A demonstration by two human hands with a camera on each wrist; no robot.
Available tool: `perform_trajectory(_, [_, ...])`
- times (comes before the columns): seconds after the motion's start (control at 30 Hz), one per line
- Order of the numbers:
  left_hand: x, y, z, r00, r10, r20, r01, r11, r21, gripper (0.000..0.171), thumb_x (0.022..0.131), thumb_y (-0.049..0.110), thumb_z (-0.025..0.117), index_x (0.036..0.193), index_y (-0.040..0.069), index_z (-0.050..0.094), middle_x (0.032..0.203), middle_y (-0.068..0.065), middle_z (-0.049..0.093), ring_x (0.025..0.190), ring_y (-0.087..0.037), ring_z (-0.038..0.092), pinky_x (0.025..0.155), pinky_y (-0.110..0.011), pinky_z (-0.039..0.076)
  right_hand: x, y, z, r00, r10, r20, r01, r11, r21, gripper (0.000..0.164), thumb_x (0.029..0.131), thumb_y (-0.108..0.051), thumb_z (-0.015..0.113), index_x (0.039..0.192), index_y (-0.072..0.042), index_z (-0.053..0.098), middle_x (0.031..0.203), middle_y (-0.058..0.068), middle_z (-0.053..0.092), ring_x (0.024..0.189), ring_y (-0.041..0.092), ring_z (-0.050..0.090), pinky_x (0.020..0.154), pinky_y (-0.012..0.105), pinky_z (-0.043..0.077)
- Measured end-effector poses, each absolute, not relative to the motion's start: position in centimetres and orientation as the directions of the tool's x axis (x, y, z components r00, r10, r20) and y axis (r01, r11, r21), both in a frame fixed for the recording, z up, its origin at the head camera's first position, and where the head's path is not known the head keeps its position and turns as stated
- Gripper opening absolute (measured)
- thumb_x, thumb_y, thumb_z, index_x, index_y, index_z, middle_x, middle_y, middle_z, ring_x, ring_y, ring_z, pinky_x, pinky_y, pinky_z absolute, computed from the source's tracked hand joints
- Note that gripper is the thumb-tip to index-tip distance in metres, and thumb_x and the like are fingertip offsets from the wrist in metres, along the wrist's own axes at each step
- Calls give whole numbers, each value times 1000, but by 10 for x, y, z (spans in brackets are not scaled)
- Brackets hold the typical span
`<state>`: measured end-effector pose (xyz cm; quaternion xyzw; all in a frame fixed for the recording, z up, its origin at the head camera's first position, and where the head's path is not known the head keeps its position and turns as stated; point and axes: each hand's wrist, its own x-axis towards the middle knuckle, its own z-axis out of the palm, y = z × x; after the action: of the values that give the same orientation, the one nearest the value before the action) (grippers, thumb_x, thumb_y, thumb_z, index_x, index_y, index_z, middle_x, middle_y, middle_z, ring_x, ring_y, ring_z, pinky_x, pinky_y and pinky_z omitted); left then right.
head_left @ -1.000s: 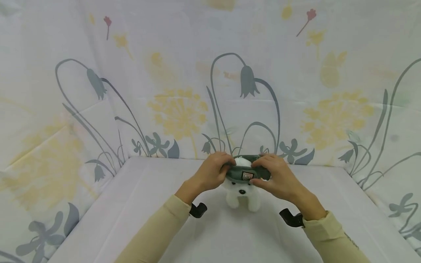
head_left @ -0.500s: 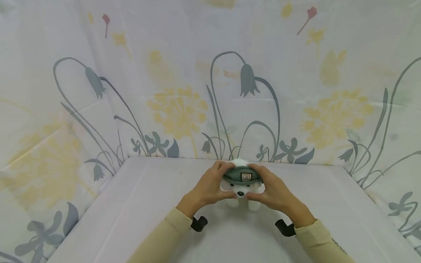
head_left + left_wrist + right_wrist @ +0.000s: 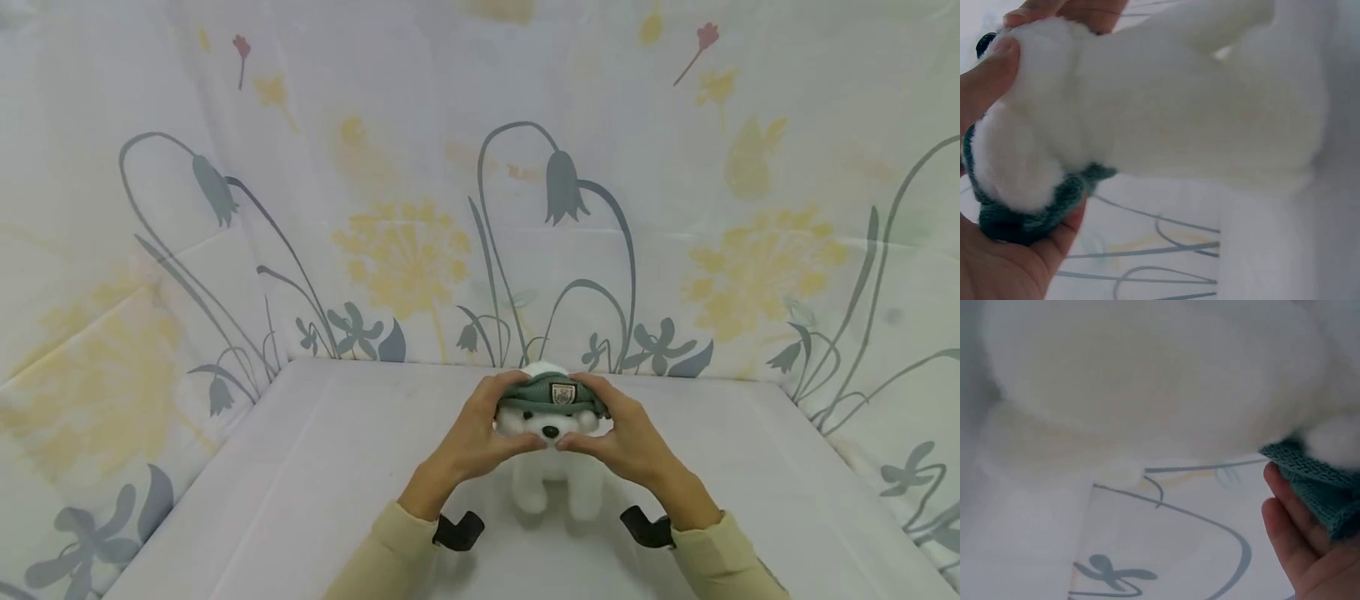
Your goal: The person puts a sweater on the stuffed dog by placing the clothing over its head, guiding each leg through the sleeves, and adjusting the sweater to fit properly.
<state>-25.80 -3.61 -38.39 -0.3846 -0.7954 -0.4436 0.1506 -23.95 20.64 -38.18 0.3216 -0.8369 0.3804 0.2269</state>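
A white plush dog (image 3: 551,475) faces me with a green knitted cap (image 3: 528,392) on its head. The cap bears a small badge (image 3: 563,394) above the dog's eyes. My left hand (image 3: 476,433) grips one side of the head, thumb by the muzzle and fingers round the cap. On the other side my right hand (image 3: 626,433) holds it the same way. In the left wrist view the cap (image 3: 1029,215) lies against the left fingers, below a round white ear (image 3: 1019,159). Right fingertips touch the edge of the cap (image 3: 1325,487) in the right wrist view.
A white-covered table (image 3: 337,442) lies under the dog. Behind it hangs a pale curtain (image 3: 420,125) printed with grey and yellow flowers. A black curved piece (image 3: 459,531) sits at the left wrist, another black piece (image 3: 647,527) at the right.
The cap has been drawn down onto the dog's head. Both hands shifted from the cap's rim to the sides of the head. The dog has come somewhat nearer to me.
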Motion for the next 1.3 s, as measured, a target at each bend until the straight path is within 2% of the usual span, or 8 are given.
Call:
perform_trajectory(0.17, [-250,-38,-377,-687,479,547,724,382,575,77,75,33,82,139,26,39,119,-5,47,102,-14,47,85,-34,46,-236,204,-375,-619,-381,687,-762,501,-410,86,56,-14,91,132,-7,51,129,12,50,111,24,51,88,18,41])
perform_trajectory(0.33, [-248,-39,-380,-641,486,594,767,407,495,71,76,35,81,134,18,43,119,-7,45,108,-17,45,88,-34,45,-236,202,-377,-549,-411,728,-819,442,-367,80,58,-12,91,128,-3,53,125,12,51,109,21,51,89,16,40])
perform_trajectory(0.57, [-252,-41,-384,-607,460,648,794,335,506,69,72,28,85,129,17,47,118,-4,43,106,-14,49,90,-33,46,-236,200,-380,-564,-421,711,-808,462,-367,73,65,-21,88,127,-7,52,120,5,48,102,14,49,83,17,43])
perform_trajectory(0.7, [-254,-40,-383,-549,453,703,834,360,419,66,72,27,85,124,13,48,109,-3,51,97,-15,49,84,-32,45,-235,198,-378,-570,-426,702,-800,481,-358,61,69,-20,86,120,-8,54,109,0,51,93,11,50,77,20,44])
perform_trajectory(0.87, [-252,-34,-381,-501,411,762,841,440,316,47,75,24,83,112,13,54,99,2,54,92,-16,46,83,-32,41,-236,194,-379,-530,-397,749,-805,513,-298,48,69,-15,85,107,-8,57,100,-2,53,92,13,49,79,22,41])
perform_trajectory(1.0, [-247,-30,-380,-539,392,746,819,450,356,41,77,21,80,111,14,57,100,1,51,95,-17,44,82,-32,42,-234,192,-380,-521,-374,767,-795,541,-276,48,70,-19,85,109,-10,60,104,0,51,98,16,47,83,24,41])
perform_trajectory(1.1, [-243,-30,-379,-578,408,707,806,422,415,43,80,25,76,118,15,57,104,-1,48,99,-17,42,80,-32,43,-230,192,-379,-560,-368,742,-789,509,-343,48,72,-21,84,113,-12,60,107,0,50,97,15,47,80,23,43])
perform_trajectory(1.3, [-239,-30,-374,-665,375,646,746,357,561,23,92,29,63,110,15,62,104,-1,48,100,-17,44,83,-36,42,-226,189,-374,-626,-317,712,-756,468,-457,28,83,-7,73,107,-18,63,101,-3,50,87,11,48,71,24,44])
